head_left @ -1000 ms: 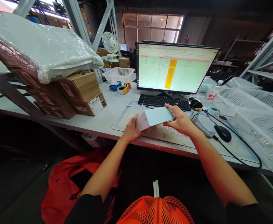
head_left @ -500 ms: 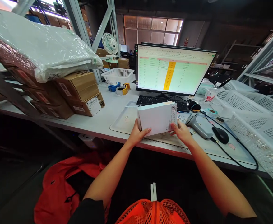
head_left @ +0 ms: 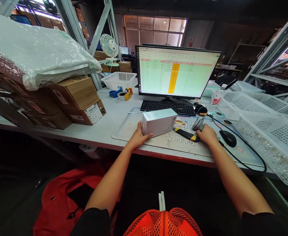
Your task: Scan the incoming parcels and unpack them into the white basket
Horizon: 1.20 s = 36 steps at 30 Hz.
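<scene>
A white rectangular box [head_left: 160, 122] lies on the desk mat [head_left: 124, 128] in front of the keyboard [head_left: 167, 107]. My left hand [head_left: 138, 137] grips the box's left end, fingers wrapped on its near side. My right hand [head_left: 206, 134] rests closed over the handle of a grey barcode scanner [head_left: 198, 125] lying on the mat to the right. A black and yellow utility knife [head_left: 186, 134] lies between the box and my right hand.
A monitor [head_left: 175, 72] with a green spreadsheet stands behind the keyboard. A black mouse [head_left: 228, 138] with its cable lies right of the scanner. White perforated baskets [head_left: 267, 129] fill the right side. Cardboard boxes [head_left: 78, 100] under a plastic-wrapped bundle [head_left: 35, 54] sit at left; tape rolls [head_left: 121, 94] behind.
The box was held up in both hands and turned over; now it rests on the mat under my left hand. My right hand left the box and moved right onto the scanner.
</scene>
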Tool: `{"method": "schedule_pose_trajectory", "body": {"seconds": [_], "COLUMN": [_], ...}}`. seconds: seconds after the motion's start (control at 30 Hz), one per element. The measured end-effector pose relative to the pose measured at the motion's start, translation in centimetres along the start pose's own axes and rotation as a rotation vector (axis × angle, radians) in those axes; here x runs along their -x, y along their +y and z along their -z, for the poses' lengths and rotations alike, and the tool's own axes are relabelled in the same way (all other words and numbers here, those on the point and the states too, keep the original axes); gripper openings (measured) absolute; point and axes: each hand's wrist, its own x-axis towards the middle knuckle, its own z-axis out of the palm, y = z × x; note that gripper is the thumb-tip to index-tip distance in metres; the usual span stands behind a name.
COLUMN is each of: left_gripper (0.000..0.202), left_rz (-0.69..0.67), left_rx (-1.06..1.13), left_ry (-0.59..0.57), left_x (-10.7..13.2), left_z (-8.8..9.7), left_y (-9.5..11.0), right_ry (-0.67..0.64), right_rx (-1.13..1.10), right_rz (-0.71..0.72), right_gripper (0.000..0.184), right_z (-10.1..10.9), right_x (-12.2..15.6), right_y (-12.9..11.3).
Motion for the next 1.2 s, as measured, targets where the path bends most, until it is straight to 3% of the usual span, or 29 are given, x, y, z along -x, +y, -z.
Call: {"method": "schedule_pose_trajectory", "body": {"seconds": [0.1, 0.23, 0.3, 0.4, 0.6, 0.73, 0.8, 0.87, 0.97, 1.07, 1.13, 1.2], "left_gripper": [0.094, 0.094, 0.092, 0.092, 0.088, 0.085, 0.075, 0.066, 0.065, 0.065, 0.066, 0.066], "left_rz": [-0.001, -0.013, -0.043, -0.044, -0.02, 0.032, 0.051, 0.053, 0.047, 0.039, 0.032, 0.03], "left_rx": [-0.009, -0.004, 0.009, 0.005, 0.015, 0.013, 0.048, 0.085, 0.098, 0.104, 0.109, 0.111], "left_ry": [0.009, 0.014, 0.02, 0.03, 0.066, 0.169, 0.235, 0.275, 0.273, 0.253, 0.241, 0.237], "left_x": [0.1, 0.0, -0.1, 0.0, 0.8, 0.9, 0.7, 0.4, -0.1, -0.3, -0.3, -0.2], "left_z": [0.2, 0.1, 0.0, -0.1, 0.0, 0.2, 0.2, 0.2, 0.1, 0.1, 0.1, 0.2], "left_y": [-0.1, -0.3, -0.5, -0.5, 0.0, -0.1, -0.3, -0.6, -0.9, -1.1, -1.1, -1.1], "right_ry": [0.009, 0.071, 0.084, 0.116, 0.051, -0.038, 0.0, 0.126, 0.252, 0.085, 0.01, 0.016], "right_rx": [-0.08, -0.393, -0.454, -0.407, -0.152, -0.089, -0.081, -0.099, -0.156, -0.165, -0.16, -0.166], "right_rz": [0.122, 0.575, 0.67, 0.62, 0.264, 0.113, 0.073, 0.072, 0.215, 0.323, 0.302, 0.252], "right_gripper": [0.047, 0.051, 0.052, 0.05, 0.045, 0.053, 0.064, 0.068, 0.058, 0.05, 0.049, 0.055], "right_z": [2.1, 5.0, 5.8, 5.7, 1.9, -0.5, -0.8, -0.5, 0.3, -0.1, -0.9, -1.8], "right_x": [1.2, 4.9, 6.4, 6.2, -0.1, -2.3, -2.4, -2.4, -3.4, -6.1, -8.0, -9.5], "right_y": [0.2, 0.8, 0.7, 0.3, 0.6, 1.2, 0.7, -1.0, -5.5, -10.3, -12.5, -13.7]}}
